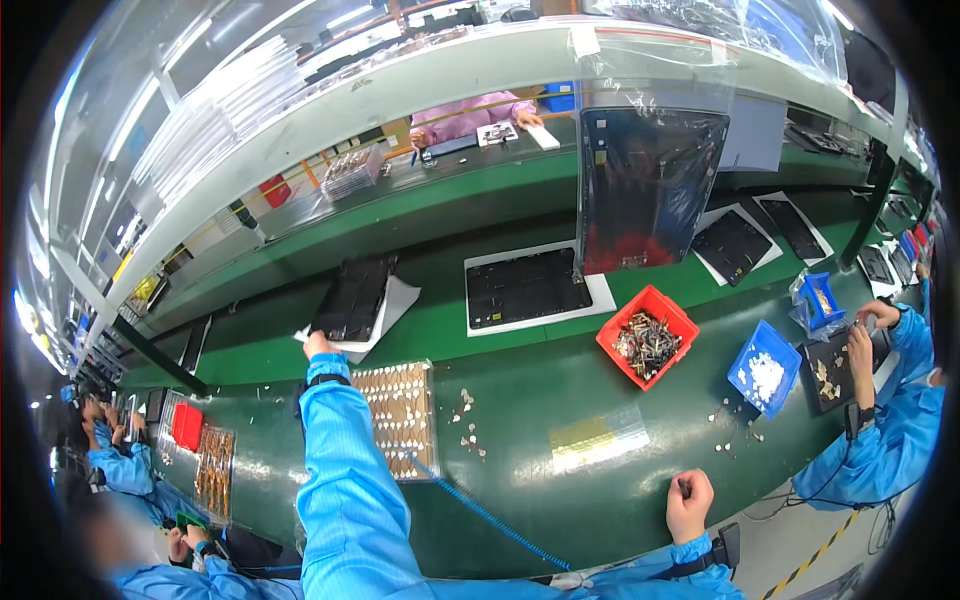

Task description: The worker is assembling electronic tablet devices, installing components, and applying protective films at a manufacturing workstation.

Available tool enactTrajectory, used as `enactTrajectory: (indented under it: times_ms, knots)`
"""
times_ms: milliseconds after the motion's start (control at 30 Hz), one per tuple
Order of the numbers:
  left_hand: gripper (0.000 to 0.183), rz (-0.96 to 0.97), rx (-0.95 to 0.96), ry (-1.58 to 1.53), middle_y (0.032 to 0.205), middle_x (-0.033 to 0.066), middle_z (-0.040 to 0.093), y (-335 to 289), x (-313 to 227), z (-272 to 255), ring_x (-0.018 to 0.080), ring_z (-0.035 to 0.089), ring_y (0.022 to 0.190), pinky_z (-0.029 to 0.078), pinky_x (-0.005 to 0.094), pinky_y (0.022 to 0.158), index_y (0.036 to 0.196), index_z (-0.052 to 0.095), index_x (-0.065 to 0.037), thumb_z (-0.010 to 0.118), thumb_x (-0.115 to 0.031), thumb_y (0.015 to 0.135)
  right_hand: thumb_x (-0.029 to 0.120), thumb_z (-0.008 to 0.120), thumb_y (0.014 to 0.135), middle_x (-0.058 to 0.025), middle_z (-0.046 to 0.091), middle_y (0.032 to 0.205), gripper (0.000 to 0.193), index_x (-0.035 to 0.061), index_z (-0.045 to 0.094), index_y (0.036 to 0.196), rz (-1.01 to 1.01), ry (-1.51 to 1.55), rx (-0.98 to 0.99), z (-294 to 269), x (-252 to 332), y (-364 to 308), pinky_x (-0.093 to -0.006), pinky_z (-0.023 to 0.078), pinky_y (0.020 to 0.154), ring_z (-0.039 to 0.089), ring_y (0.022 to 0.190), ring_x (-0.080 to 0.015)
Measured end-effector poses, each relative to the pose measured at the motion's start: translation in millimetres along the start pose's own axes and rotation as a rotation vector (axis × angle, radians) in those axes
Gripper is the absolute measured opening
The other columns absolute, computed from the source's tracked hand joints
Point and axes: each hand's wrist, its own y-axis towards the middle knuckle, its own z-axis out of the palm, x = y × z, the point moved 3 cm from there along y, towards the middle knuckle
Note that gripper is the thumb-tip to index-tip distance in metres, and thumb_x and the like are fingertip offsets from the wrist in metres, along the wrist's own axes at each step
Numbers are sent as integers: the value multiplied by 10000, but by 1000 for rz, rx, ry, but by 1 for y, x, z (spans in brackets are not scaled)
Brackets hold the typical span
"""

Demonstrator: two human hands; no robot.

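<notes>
Factory floor, electronics assembly type. Evidence: long green bench (510, 400) across the frame; flat black panels (530, 288) in a row at centre; red bin (673, 312) and blue bin (768, 336) of small parts, right; workers in blue smocks (865, 455) at left and right edges; tube lights (350, 16) at upper left.

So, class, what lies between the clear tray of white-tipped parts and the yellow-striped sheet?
Small loose parts lie scattered there, nearer the tray than the sheet, in the head view.
</notes>
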Motion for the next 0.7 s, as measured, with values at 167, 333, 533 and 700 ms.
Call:
enactTrajectory:
  times_ms: [167, 333, 533, 700]
  knots:
    - [364, -94, 135, 182, 920, 170, 641, 39, 203, 20, 320, 609, 910, 490, 372, 800, 918, 638, -50, 720, -174, 586, -54, 520, 665, -99, 462, 630, 77, 12, 487, 686, -15, 144, 91, 17, 14, 7, -284, 339, 476, 446, 521, -195]
    - [264, -470, -226, -50, 1006, 171, 617, -33, -62, -98, 353, 593, 912, 483, 421, 799, 909, 655, -73, 633, -163, 662, -59, 507, 657, -96, 461, 634, 76, 6, 487, 691, 37, 34, 31, 6, 10, 6, -275, 338, 473, 440, 516, -188]
    - [288, 368, 501, -145, 946, 158, 634, -48, -195, -84, 328, 610, 870, 483, 405, 808, 914, 670, -101, 647, -180, 638, -65, 501, 638, -93, 454, 628, 88, 4, 485, 690, 55, 78, 69, 12, 13, 9, -271, 338, 470, 440, 512, -183]
    - [266, 380, 532, 120, 933, 224, 617, -81, -239, -64, 375, 588, 903, 481, 377, 802, 903, 648, -11, 574, -117, 670, -63, 505, 622, -96, 459, 617, 95, 10, 488, 681, 39, 81, 69, 13, 9, 9, -281, 344, 465, 448, 504, -189]
